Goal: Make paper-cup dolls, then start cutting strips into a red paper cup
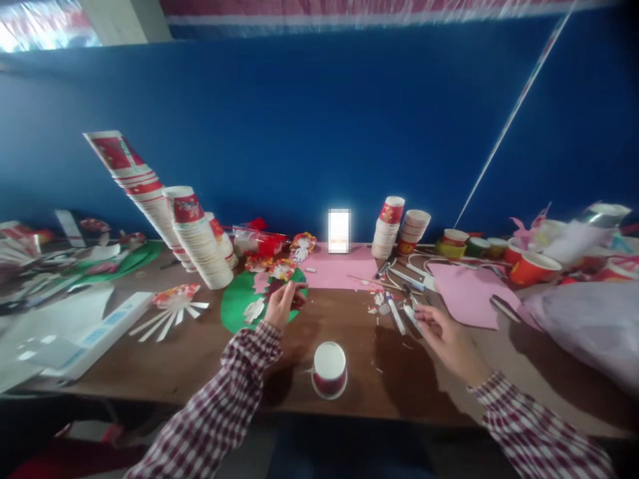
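A paper cup [330, 368] stands upside down near the table's front edge, between my hands and touched by neither. My left hand [283, 307] hovers over the right side of a green paper sheet [230, 307], its thumb and fingers drawn together; whatever is in them is hidden. White and pink paper cutouts [254, 310] lie on that sheet. My right hand [442, 330] is closed at the fingertips beside a white tube-like tool [412, 315]; I cannot tell whether it grips the tool. A white marker-like stick [395, 314] and paper scraps [378, 303] lie to its left.
Tall stacked paper cups [194, 243] lean at the left, with shorter stacks [388, 229] at the back right. Pink sheets [466, 296] lie behind my hands. A white box [107, 336] is at left; a plastic bag [589, 326] bulges at right. A blue wall [319, 133] stands behind.
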Demonstrator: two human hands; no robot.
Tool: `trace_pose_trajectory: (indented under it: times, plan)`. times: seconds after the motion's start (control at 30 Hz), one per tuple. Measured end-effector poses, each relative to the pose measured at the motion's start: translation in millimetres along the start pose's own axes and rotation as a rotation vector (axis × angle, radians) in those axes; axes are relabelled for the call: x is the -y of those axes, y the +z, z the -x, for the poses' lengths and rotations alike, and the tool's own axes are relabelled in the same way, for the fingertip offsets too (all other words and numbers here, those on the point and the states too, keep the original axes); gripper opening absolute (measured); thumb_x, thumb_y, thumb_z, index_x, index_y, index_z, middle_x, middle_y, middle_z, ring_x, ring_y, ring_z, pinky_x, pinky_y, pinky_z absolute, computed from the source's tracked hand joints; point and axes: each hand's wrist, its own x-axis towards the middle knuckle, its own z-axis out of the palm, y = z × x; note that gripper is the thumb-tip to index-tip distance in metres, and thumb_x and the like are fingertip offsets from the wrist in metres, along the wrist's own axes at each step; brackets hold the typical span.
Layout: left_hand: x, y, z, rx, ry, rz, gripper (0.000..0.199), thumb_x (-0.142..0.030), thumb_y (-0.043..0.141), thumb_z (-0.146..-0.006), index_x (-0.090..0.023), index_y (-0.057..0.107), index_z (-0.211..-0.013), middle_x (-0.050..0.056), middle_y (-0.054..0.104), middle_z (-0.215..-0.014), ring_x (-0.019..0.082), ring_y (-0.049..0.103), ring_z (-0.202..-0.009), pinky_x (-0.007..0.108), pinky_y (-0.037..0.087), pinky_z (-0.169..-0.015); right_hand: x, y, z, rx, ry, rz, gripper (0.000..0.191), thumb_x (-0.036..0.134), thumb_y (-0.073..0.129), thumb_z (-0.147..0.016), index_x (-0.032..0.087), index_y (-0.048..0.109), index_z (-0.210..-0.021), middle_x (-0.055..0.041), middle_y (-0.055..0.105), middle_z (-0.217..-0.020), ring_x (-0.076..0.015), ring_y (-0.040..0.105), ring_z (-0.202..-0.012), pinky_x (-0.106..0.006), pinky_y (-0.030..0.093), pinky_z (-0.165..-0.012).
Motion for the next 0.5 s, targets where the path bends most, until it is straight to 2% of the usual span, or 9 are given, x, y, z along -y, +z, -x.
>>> trace_pose_trajectory:
  times: [0.1, 0.17, 0.23, 0.27, 0.37, 0.5]
  plan:
    - [-8.5, -15.9, 51.1, 0.172, 0.028, -0.132, 0.056, -0.060, 0.044, -0.079, -0.015, 0.061, -0.107, 0.011, 0.065, -0.086, 0.019, 0.060, -0.079, 0.029, 0.048, -0.067, 7.2, 9.9, 13.5, -0.094, -0.014, 0.010, 0.034, 0.035, 0.046, -0.084, 0.018, 0.053, -0.113, -0.0108, 0.065, -0.104, -0.0217, 0.063, -0.090, -0.035, 0.052, -0.076]
    - [-7.4, -15.1, 85.4, 0.347, 0.095, -0.224, 0.070, -0.058, 0.060, -0.068, -0.017, 0.049, -0.123, 0.014, 0.062, -0.106, 0.026, 0.058, -0.096, 0.037, 0.048, -0.082, 19.0, 18.7, 22.2, -0.139, -0.035, -0.018, 0.034, 0.034, 0.046, -0.085, 0.018, 0.052, -0.114, -0.0109, 0.064, -0.105, -0.0212, 0.062, -0.091, -0.035, 0.051, -0.078]
    - [-2.6, -7.3, 112.2, 0.438, 0.155, -0.356, 0.098, -0.047, 0.078, -0.052, -0.018, 0.033, -0.134, 0.015, 0.052, -0.124, 0.030, 0.052, -0.110, 0.042, 0.043, -0.093, 32.7, 28.4, 31.8, -0.116, -0.069, -0.062, 0.034, 0.034, 0.045, -0.086, 0.018, 0.051, -0.115, -0.0108, 0.064, -0.105, -0.0207, 0.062, -0.091, -0.035, 0.051, -0.079]
    - [0.4, -2.0, 121.6, 0.431, 0.182, -0.442, 0.105, -0.042, 0.081, -0.047, -0.018, 0.030, -0.136, 0.016, 0.047, -0.129, 0.032, 0.049, -0.114, 0.044, 0.040, -0.096, 39.3, 33.2, 37.0, -0.085, -0.087, -0.091, 0.034, 0.034, 0.045, -0.087, 0.018, 0.051, -0.116, -0.0109, 0.063, -0.106, -0.0206, 0.062, -0.091, -0.035, 0.052, -0.079]
    - [6.6, 14.4, 134.5, 0.298, 0.191, -0.563, 0.094, -0.034, 0.078, -0.053, -0.019, 0.031, -0.133, 0.015, 0.045, -0.130, 0.030, 0.046, -0.117, 0.046, 0.037, -0.100, 54.9, 45.4, 53.4, -0.008, -0.127, -0.168, 0.035, 0.034, 0.045, -0.087, 0.018, 0.048, -0.118, -0.0109, 0.063, -0.106, -0.0207, 0.062, -0.092, -0.036, 0.053, -0.078]
    - [0.1, 33.0, 134.7, 0.211, 0.092, -0.469, 0.069, -0.029, 0.076, -0.057, -0.018, 0.045, -0.118, 0.011, 0.057, -0.113, 0.025, 0.056, -0.103, 0.041, 0.045, -0.090, 67.4, 51.9, 73.9, 0.075, -0.101, -0.295, 0.032, 0.033, 0.047, -0.087, 0.020, 0.050, -0.116, -0.0103, 0.063, -0.106, -0.0212, 0.062, -0.093, -0.038, 0.053, -0.081]
